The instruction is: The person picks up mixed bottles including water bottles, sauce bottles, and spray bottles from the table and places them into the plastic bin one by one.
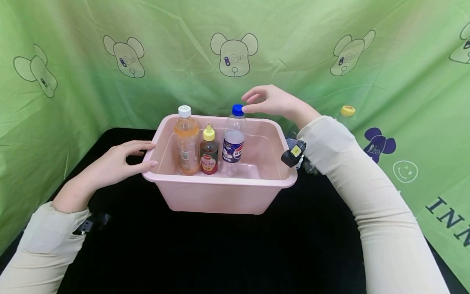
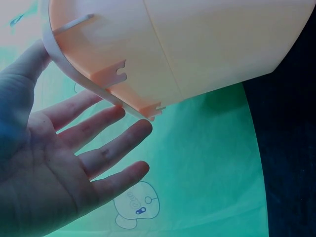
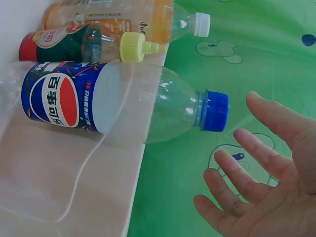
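Note:
Inside a pink plastic basin [image 1: 216, 196] stand three upright bottles. At the left is an orange drink bottle [image 1: 188, 141] with a white cap. Beside it is a small dark squeeze bottle [image 1: 209, 153] with a yellow nozzle, and right of that a clear Pepsi bottle [image 1: 233, 141] with a blue cap. My left hand [image 1: 114, 163] rests at the basin's left rim, thumb over the edge and fingers fairly straight in the left wrist view. Just off the blue cap [image 3: 216, 111], my right hand [image 1: 273, 101] has its fingers spread, with nothing between them.
Behind the basin's right end, a yellow-capped bottle [image 1: 346, 114] shows partly past the right sleeve. More clear bottles [image 1: 310, 166] are mostly hidden behind that wrist. A green printed cloth [image 1: 176, 61] hangs close behind the basin, which stands on a black surface [image 1: 220, 253].

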Available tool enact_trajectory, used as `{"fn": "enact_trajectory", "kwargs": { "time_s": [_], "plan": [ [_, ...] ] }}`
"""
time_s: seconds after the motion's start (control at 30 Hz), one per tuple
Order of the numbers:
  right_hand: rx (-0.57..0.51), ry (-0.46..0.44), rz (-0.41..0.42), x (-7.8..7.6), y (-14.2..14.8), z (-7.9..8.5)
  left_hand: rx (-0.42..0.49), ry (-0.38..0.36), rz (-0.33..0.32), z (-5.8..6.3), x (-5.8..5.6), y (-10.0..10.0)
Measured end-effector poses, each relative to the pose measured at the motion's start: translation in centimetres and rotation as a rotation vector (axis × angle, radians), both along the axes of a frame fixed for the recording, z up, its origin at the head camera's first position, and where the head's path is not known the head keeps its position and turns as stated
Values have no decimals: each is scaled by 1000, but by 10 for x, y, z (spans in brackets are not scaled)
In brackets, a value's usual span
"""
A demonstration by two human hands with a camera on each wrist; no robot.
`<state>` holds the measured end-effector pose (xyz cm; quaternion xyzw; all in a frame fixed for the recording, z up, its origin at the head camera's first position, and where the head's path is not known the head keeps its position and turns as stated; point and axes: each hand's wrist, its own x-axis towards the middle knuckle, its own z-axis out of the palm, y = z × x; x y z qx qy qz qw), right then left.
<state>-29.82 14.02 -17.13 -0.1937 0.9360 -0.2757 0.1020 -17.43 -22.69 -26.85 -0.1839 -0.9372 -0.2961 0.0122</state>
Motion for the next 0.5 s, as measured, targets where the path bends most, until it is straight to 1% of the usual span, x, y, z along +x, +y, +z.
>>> {"fn": "enact_trajectory", "kwargs": {
  "time_s": [0.27, 0.37, 0.5],
  "plan": [
    [-67, 22, -18, 10, 15, 6, 5, 1, -1, 0, 0, -1],
    [-72, 31, -28, 15, 23, 9, 6, 1, 1, 0, 1, -1],
    [-73, 38, -65, 21, 35, 13, 9, 8, 0, 0, 1, -1]
  ]
}}
